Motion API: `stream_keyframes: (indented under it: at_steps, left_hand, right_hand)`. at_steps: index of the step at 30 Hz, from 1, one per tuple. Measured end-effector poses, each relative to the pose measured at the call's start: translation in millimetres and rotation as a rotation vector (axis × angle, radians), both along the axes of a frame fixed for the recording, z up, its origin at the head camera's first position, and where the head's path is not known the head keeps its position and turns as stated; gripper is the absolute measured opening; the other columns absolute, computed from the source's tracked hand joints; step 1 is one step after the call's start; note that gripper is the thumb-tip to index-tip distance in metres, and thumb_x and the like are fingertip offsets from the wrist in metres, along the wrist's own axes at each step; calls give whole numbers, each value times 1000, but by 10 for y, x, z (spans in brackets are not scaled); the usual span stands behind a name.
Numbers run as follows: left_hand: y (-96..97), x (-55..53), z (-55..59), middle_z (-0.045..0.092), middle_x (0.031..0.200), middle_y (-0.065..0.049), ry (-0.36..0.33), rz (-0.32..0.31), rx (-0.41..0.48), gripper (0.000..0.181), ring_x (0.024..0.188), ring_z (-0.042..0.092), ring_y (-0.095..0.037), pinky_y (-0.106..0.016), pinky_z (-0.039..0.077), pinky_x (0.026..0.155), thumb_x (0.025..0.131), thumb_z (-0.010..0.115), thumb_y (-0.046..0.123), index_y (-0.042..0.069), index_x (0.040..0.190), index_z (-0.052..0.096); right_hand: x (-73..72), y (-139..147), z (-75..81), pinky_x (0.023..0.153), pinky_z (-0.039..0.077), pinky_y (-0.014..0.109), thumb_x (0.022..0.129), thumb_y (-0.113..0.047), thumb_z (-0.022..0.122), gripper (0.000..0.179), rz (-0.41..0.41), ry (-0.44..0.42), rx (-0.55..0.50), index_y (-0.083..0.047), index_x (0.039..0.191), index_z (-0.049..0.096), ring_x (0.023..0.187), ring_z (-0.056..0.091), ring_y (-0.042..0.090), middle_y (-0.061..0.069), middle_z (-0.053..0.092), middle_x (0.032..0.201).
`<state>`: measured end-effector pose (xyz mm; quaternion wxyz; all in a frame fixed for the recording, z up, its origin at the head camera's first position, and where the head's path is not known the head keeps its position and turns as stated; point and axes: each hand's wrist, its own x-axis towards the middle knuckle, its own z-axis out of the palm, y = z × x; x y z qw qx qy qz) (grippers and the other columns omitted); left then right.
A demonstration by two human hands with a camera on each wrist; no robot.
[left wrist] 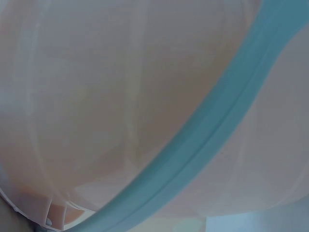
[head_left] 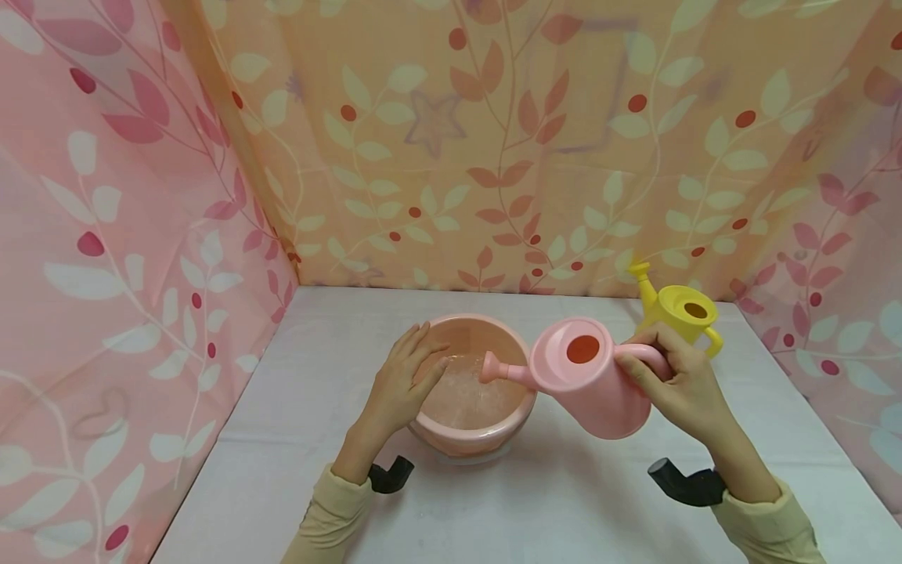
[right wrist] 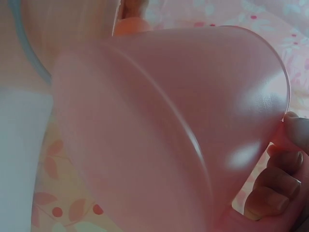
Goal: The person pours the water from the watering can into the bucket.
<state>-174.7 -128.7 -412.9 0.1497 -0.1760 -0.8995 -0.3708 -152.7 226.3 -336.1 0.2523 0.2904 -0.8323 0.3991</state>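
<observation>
A pink basin (head_left: 468, 435) stands on the table with clear water (head_left: 465, 392) in it. My left hand (head_left: 402, 380) lies over its left rim, fingers fairly straight and thumb reaching inside. The right hand (head_left: 680, 384) grips the handle of a pink watering can (head_left: 599, 399), which tilts left. Its spout (head_left: 503, 370) hangs over the basin, with faint streaks below. In the right wrist view, curled fingers (right wrist: 275, 191) wrap the handle beside the can's body (right wrist: 193, 96). The left wrist view is filled by the basin's side (left wrist: 120, 87) and a blue-grey band (left wrist: 193, 145).
A yellow watering can (head_left: 680, 309) stands at the back right, behind the right hand. The table has a white cover (head_left: 310, 337). Leaf-patterned cloth (head_left: 437, 180) hangs at the back and both sides. Black wrist mounts (head_left: 687, 482) sit on both wrists.
</observation>
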Motion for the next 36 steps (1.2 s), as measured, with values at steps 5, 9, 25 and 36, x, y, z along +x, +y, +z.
stream_keyframes:
  at_steps: [5, 9, 25, 36]
  left_hand:
    - [-1, -5, -9, 36, 147, -8, -1, 1, 1, 36, 139, 24, -26, -64, 32, 97, 95, 48, 42, 19, 119, 62]
    - [3, -3, -7, 35, 148, -6, -8, 5, 0, 35, 140, 23, -24, -64, 31, 98, 95, 49, 40, 19, 119, 62]
    - [1, -6, -19, 35, 147, -7, -4, 8, -3, 35, 140, 23, -24, -63, 31, 98, 95, 48, 42, 20, 119, 62]
    - [5, -1, -16, 35, 148, -6, -2, 7, 1, 38, 139, 24, -25, -64, 31, 98, 95, 46, 44, 20, 119, 62]
  right_hand:
    - [-3, -3, 13, 62, 46, 9, 68, 13, 74, 32, -2, 1, 13, -3, 90, 56, 71, 51, 1, -8, 58, 82]
    - [-5, -4, 23, 63, 46, 9, 67, 13, 74, 33, -3, -3, 23, -4, 90, 57, 71, 51, 1, -8, 58, 82]
    - [2, -19, 49, 64, 46, 9, 67, 12, 75, 33, -9, 6, 38, -5, 90, 57, 72, 52, 0, -9, 59, 83]
    - [12, -28, 65, 64, 46, 9, 67, 11, 75, 33, -10, 17, 49, -6, 90, 57, 72, 52, 0, -10, 58, 82]
